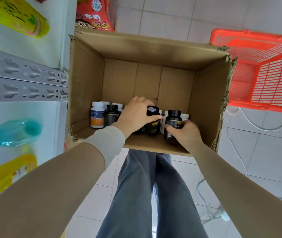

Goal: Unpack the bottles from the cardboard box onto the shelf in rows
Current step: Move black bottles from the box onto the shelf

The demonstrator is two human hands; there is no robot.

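Head camera: white tiled floor [274, 160] carries the cardboard box [154, 42], between grey shelf [21, 78] and red basket [263, 74]. Bottles [97, 115] stand along the box's near wall; left grip [136, 115] curls over a black bottle [153, 125], right grip [184, 133] wraps the second black bottle [172, 120] beside it.

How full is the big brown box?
Mostly empty. A few bottles stand along the near side of the box; the rest of its bottom is bare cardboard.

Red basket [250, 35] rt, red milk carton [95, 14] top, white cable [263, 130] on tiled floor [167, 19]
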